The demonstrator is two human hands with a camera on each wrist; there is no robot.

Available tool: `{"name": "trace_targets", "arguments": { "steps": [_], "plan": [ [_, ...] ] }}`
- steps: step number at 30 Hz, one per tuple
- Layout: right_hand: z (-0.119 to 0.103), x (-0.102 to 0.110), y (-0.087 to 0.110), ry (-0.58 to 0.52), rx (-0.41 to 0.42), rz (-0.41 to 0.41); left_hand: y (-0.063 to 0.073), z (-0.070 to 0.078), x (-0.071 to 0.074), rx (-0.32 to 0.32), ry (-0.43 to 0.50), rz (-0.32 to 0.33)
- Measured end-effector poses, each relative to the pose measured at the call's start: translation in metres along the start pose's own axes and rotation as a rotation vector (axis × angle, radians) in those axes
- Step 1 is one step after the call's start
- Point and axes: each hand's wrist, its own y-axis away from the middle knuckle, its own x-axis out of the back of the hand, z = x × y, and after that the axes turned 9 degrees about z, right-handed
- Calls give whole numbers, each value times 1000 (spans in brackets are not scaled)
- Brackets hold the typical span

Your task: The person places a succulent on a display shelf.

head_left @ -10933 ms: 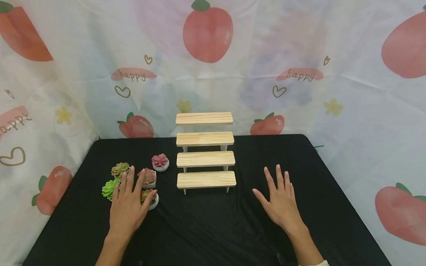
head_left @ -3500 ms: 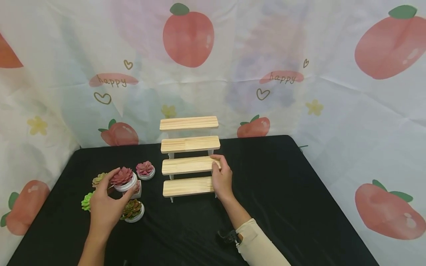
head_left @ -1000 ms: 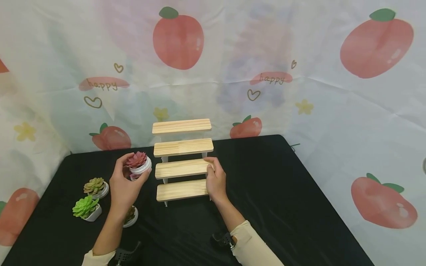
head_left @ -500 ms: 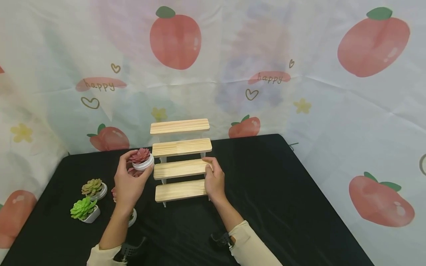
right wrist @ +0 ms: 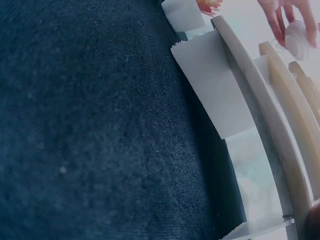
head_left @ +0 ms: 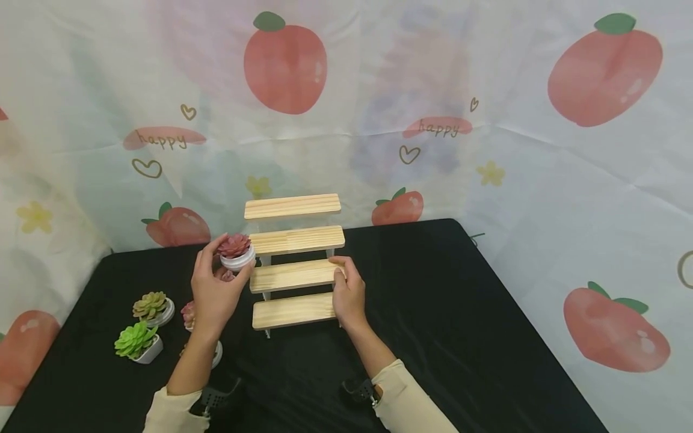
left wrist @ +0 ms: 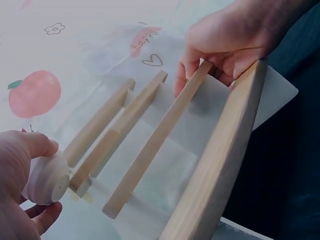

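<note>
A four-step wooden shelf stand [head_left: 292,275] with pale boards stands on the black table. My left hand [head_left: 211,297] holds a red succulent in a round white pot [head_left: 238,260] between thumb and fingers, off the table beside the left end of the second board from the top. In the left wrist view the underside of that white pot [left wrist: 48,180] shows between the fingertips. My right hand [head_left: 349,294] grips the right end of the second board from the bottom. The right wrist view shows little of this hand, at the lower right edge.
A green succulent [head_left: 135,340] and a yellowish one [head_left: 150,305] stand at the table's left. Another pink succulent [head_left: 226,275] is partly hidden behind the left hand. More pots sit behind the left forearm. A printed cloth [head_left: 346,78] hangs behind the table.
Since the earliest frame my left hand has picked up the red succulent and my right hand has taken hold of the stand. In the last second the succulent has moved right, to the stand.
</note>
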Motion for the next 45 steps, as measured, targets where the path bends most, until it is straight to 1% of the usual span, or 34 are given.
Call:
{"name": "trace_targets", "arguments": {
  "steps": [5,9,11,14,17,21,26,29,32,40,45],
  "plan": [
    [0,0,-1,0,1,3,-4,2,-4,-13,29,1],
    [-1,-1,-1,-7,4,1,-5,3,-8,-15,86,-5],
    [-1,-1,-1,-9,4,-1,-5,6,-10,-16,107,-1],
    [-2,-1,-1,-12,6,0,-6,18,-11,-18,132,0],
    [-1,-1,-1,-8,11,3,-7,33,-12,-19,144,-7],
    [0,-1,-1,-4,9,7,-7,42,-15,-11,158,-15],
    [0,-1,-1,0,3,7,-10,41,-21,16,178,-2],
    [1,-1,-1,5,3,8,-13,39,-26,20,193,3],
    [1,-1,-1,6,-2,8,-16,40,-29,11,196,3],
    [0,0,0,7,2,8,-19,46,-30,-9,181,4],
    [1,0,0,8,7,15,-25,47,-32,-17,183,24]
  ]
}}
